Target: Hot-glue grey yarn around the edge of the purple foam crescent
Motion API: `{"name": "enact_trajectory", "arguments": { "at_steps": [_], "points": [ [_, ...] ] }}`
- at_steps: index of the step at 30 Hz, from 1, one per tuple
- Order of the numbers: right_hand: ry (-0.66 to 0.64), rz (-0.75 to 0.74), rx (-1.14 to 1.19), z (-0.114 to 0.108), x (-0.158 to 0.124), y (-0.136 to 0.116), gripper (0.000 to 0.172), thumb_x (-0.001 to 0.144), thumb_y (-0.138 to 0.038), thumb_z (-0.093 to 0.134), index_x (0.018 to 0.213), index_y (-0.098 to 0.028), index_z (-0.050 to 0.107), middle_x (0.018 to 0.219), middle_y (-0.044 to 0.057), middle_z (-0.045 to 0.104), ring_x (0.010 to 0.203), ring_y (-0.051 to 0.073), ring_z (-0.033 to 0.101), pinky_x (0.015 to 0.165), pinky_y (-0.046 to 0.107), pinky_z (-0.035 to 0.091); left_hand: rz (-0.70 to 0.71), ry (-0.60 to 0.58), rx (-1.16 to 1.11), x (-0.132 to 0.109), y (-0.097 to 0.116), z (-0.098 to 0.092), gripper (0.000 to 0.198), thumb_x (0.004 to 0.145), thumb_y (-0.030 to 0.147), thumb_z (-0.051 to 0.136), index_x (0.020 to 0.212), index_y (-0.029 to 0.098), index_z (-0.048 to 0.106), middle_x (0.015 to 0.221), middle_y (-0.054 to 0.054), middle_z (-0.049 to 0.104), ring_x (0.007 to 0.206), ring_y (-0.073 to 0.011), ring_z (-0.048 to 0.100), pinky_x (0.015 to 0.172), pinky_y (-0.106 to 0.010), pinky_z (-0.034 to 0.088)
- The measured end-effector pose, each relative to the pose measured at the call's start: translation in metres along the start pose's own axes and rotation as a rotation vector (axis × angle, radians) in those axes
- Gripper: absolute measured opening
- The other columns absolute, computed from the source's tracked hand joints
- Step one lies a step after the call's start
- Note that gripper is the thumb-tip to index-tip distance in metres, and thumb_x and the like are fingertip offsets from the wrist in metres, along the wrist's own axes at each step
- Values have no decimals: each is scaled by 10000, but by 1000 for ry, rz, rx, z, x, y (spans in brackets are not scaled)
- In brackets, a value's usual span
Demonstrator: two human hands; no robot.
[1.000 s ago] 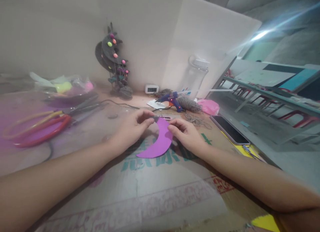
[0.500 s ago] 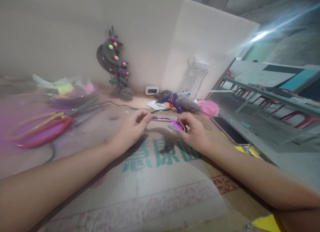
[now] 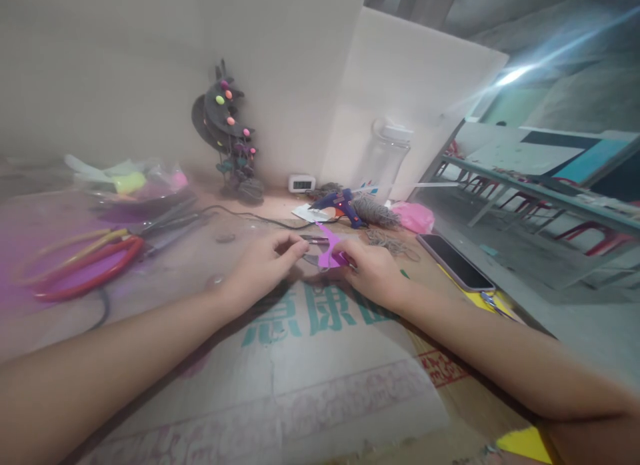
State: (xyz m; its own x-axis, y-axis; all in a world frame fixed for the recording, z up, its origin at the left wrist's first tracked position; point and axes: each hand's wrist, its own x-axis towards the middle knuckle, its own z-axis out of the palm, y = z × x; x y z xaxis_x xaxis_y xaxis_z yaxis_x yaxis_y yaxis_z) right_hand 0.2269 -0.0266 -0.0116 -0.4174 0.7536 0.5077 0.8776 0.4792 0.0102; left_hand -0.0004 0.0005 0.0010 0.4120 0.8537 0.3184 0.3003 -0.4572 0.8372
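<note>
Over the table's middle, my right hand (image 3: 374,268) pinches a bright purple cut piece (image 3: 330,253), thin and flat, with a narrow pointed strip sticking up. Next to the purple piece a grey curved piece (image 3: 311,259) reaches toward my left hand (image 3: 267,261). The thumb and forefinger of that left hand are pressed together; what lies between them is too small to make out. A slim, dark, shiny tool (image 3: 316,240) shows just behind the fingertips, and I cannot tell whether it is held or lying down.
Behind the hands are a blue glue gun (image 3: 337,205), grey yarn (image 3: 375,210), a small digital clock (image 3: 302,183) and a clear bottle (image 3: 384,158). Red-handled scissors (image 3: 90,288) lie left, a phone (image 3: 456,261) right. A grey crescent ornament (image 3: 223,118) stands against the wall.
My right hand has moved left with the purple piece, closer to my left hand. The purple piece now shows more fully, and the grey piece reaches nearer the left fingertips.
</note>
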Motion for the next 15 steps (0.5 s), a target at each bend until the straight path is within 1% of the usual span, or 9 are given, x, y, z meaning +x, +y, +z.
{"name": "enact_trajectory", "arguments": {
  "at_steps": [3, 5, 8, 11, 13, 15],
  "points": [
    [38, 3, -36, 1, -1, 2, 197, 826, -188, 574, 1016, -225, 613, 782, 3, 686, 656, 143, 595, 576, 243, 345, -24, 13, -45, 2, -3, 1, 282, 874, 445, 523, 845, 175, 600, 805, -21, 657, 726, -168, 580, 652, -259, 429],
    [49, 6, -61, 2, -1, 3, 219, 821, -167, 558, 1025, -226, 611, 787, -1, 695, 663, 145, 607, 569, 241, 351, -57, -38, -56, 3, -4, 2, 309, 871, 464, 517, 817, 171, 598, 770, -16, 648, 700, -163, 572, 637, -258, 423],
    [45, -8, -81, 3, 0, 3, 217, 837, -164, 526, 1030, -224, 606, 784, -1, 698, 668, 150, 616, 559, 244, 349, -58, -102, -24, 4, -6, 3, 324, 867, 459, 513, 748, 170, 601, 686, -1, 608, 648, -153, 543, 599, -255, 392],
    [55, -16, -64, 3, 0, 2, 204, 860, -171, 500, 1033, -223, 595, 776, 3, 684, 656, 148, 605, 563, 246, 347, -44, -73, 8, 4, -8, 4, 299, 858, 437, 519, 732, 179, 602, 638, 18, 573, 601, -139, 506, 573, -252, 364],
    [53, -11, -20, 1, 0, 0, 192, 851, -170, 511, 1022, -222, 581, 768, 2, 662, 644, 143, 585, 569, 244, 348, -31, -47, 8, 4, -9, 4, 274, 857, 412, 517, 735, 182, 602, 649, 22, 577, 604, -136, 503, 579, -251, 367],
    [58, 21, 56, -1, 0, -3, 146, 842, -212, 558, 988, -213, 555, 743, -2, 620, 611, 134, 542, 565, 244, 343, -12, -18, 5, 4, -9, 3, 250, 859, 383, 514, 737, 181, 597, 688, 17, 591, 636, -139, 514, 600, -252, 377]
  ]
}}
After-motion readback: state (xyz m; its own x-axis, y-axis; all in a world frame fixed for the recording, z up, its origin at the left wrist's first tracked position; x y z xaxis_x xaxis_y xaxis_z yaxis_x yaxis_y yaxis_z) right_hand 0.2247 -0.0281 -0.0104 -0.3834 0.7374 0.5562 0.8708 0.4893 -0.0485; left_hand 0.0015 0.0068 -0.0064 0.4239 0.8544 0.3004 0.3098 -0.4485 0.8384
